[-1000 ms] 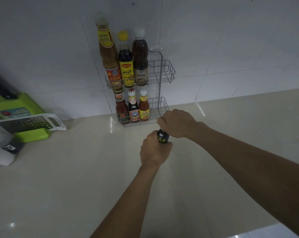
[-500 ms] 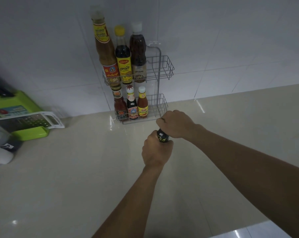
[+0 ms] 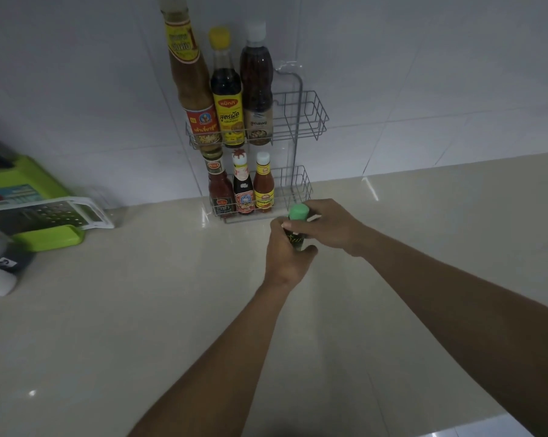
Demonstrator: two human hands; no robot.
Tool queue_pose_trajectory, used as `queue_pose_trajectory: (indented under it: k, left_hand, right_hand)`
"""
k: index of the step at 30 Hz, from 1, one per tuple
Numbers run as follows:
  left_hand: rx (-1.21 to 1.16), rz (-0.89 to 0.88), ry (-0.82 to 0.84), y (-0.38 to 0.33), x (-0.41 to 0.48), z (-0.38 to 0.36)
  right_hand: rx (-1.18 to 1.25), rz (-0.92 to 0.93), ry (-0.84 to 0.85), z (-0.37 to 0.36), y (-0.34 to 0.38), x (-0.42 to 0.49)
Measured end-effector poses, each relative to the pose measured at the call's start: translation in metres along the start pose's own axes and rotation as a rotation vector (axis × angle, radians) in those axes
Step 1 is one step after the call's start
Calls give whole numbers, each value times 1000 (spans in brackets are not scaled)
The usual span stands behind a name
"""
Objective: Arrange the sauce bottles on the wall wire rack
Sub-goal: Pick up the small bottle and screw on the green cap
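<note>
**Two hands hold a green-capped bottle below the rack**

We see a small dark bottle with a green cap (image 3: 297, 227) held upright just above the glossy beige surface (image 3: 140, 310), right in front of the grey two-tier wire rack (image 3: 310, 121) on the white tiled wall. The left hand (image 3: 286, 257) wraps its body, fingers clamped on it; the right hand (image 3: 332, 225) closes around its neck just under the cap, probably to steady it. Six bottles fill the left of both tiers (the right sides stand free), so we judge it goes there.
</note>
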State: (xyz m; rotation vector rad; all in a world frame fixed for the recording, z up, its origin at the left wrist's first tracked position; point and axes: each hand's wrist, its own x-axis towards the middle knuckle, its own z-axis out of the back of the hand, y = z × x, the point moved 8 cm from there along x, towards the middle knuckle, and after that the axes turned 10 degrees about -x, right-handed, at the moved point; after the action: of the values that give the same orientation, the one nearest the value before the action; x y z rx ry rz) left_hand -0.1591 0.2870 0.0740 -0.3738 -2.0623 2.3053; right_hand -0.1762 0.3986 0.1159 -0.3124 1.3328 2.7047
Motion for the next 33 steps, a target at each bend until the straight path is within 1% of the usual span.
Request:
queue_pose_trajectory:
  k: [2,4,7,9,11,13,17,20,23,28,33]
  left_hand:
    - [-62,17,27,4,15,1]
    - [-57,25,4,4,28,11]
    - [-47,23,-96,6,47,38]
    - [-33,-19,-164,11,63,56]
    - [-1,-11,-240,24,78,74]
    - [30,40,-307,25,81,88]
    - [70,32,-398,28,87,107]
    - [67,43,-384,36,95,111]
    - [80,39,-366,43,100,112]
    - [110,90,-342,49,99,113]
    - [160,106,-278,53,99,115]
  right_hand:
    - [-54,15,-85,11,2,13]
    - [-74,22,-181,25,6,28]
    - [-65,49,-286,46,16,54]
    - [-78,61,-307,52,20,72]
    - [-107,79,-289,51,22,89]
    - [-148,92,-272,46,18,105]
    - [-266,80,-232,34,5,133]
    - [-304,5,-179,24,-6,148]
    - [-357,-27,-110,11,-15,158]
    - [-344,-58,-89,2,-21,162]
    - [-249,-81,-40,-4,-24,157]
